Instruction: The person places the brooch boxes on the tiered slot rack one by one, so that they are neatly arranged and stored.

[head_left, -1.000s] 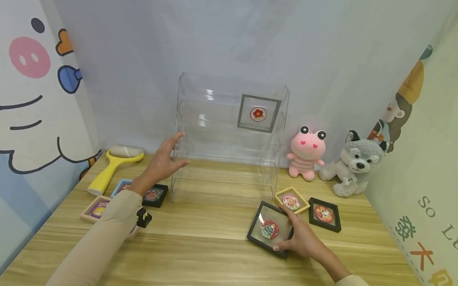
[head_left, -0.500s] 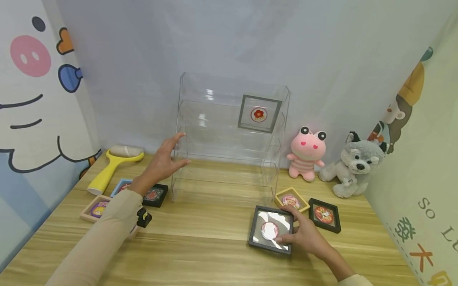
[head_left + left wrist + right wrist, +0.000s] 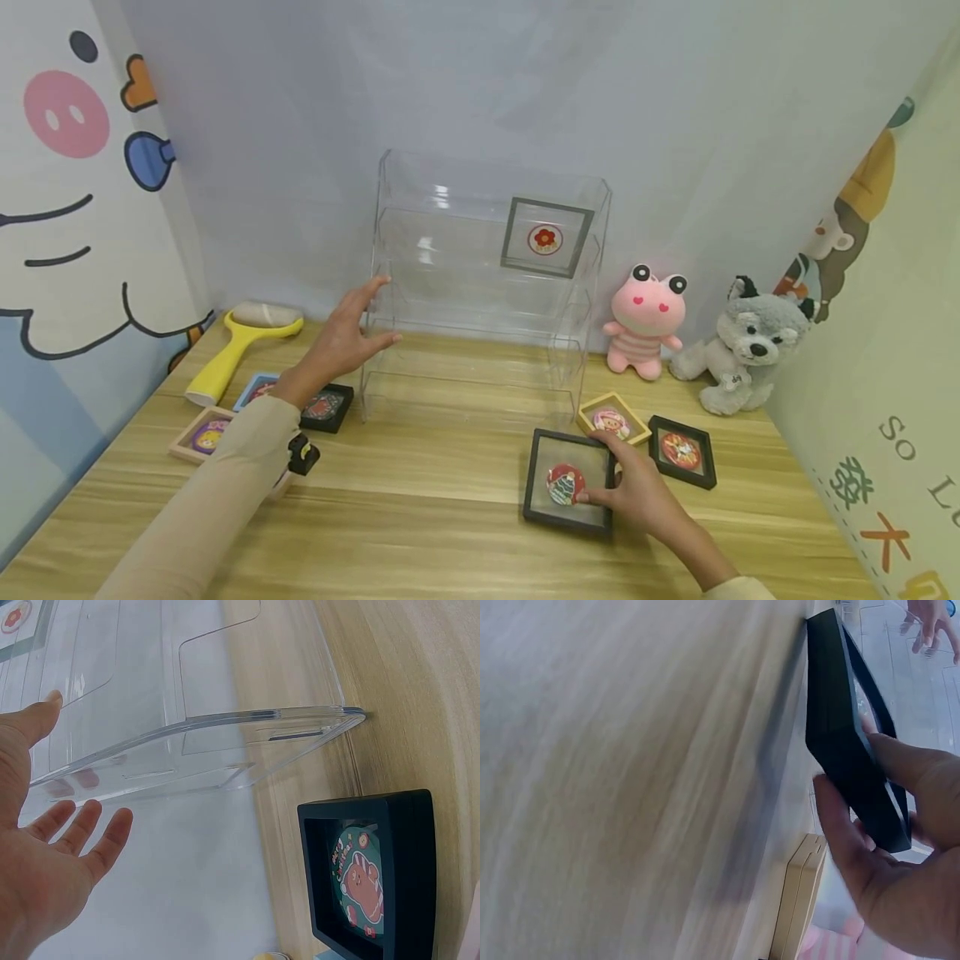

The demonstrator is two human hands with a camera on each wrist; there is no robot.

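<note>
My right hand [image 3: 636, 487] pinches a square black display frame [image 3: 542, 462] by its right side, with a round red-and-green Christmas tree badge [image 3: 562, 485] behind its clear film. In the right wrist view the frame [image 3: 847, 727] is tilted, and a shadow falls on the wood beside it. My left hand [image 3: 341, 337] is at the left side of a clear acrylic tiered stand [image 3: 450, 371]. In the left wrist view the thumb and the spread fingers lie on either side of the stand's side panel [image 3: 217, 724]. On the stand's upper right leans a grey-edged frame [image 3: 510, 237] with a red flower badge.
Near my right hand lie a yellow frame [image 3: 583, 408] and a smaller black frame [image 3: 705, 477]. Behind them sit a pink frog plush [image 3: 643, 321] and a grey dog plush [image 3: 750, 342]. A yellow roller [image 3: 228, 362] and several small frames, one wooden [image 3: 183, 446], lie at left.
The black frame in my right hand has turned to stand straighter, and a glare crossed its film in between. My left hand and the stand keep their places.
</note>
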